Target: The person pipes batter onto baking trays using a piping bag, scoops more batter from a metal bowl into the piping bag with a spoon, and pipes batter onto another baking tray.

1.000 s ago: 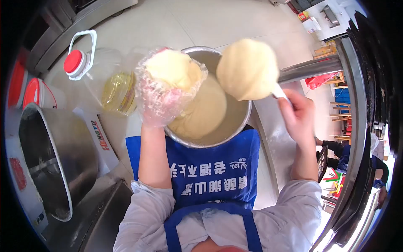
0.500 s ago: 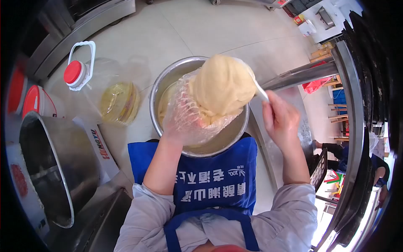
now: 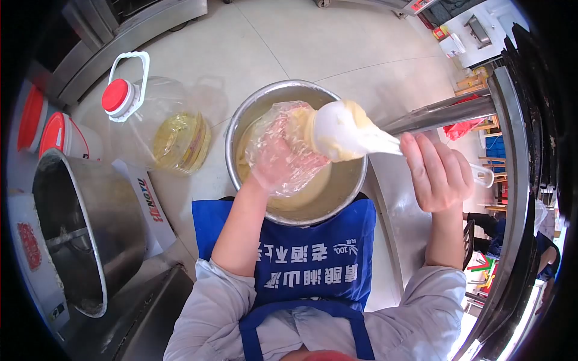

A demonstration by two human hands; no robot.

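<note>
My left hand (image 3: 283, 150), in a clear plastic glove smeared with pale batter, is over the metal bowl (image 3: 233, 162). Its fingers are stretched out towards the white ladle (image 3: 343, 129) and touch or nearly touch it; exact contact is hidden. The ladle is tipped, its rounded back showing and pale dough (image 3: 309, 129) at its edge. Closed round the ladle's handle is my bare right hand (image 3: 438, 171), right of the bowl. Soft pale batter (image 3: 313, 195) lies inside the bowl, partly covered by my left hand.
A clear oil jug (image 3: 180, 141) stands left of the bowl, with red-lidded tubs (image 3: 72, 139) beyond it. An open metal container (image 3: 114, 216) is at the lower left. A metal frame (image 3: 445, 114) is at the right, and another person's arm (image 3: 548, 259) shows beyond.
The ladle has turned over so its back now shows, and the large dough mass on it is mostly out of sight. My right hand has moved right. My left hand remains over the bowl.
</note>
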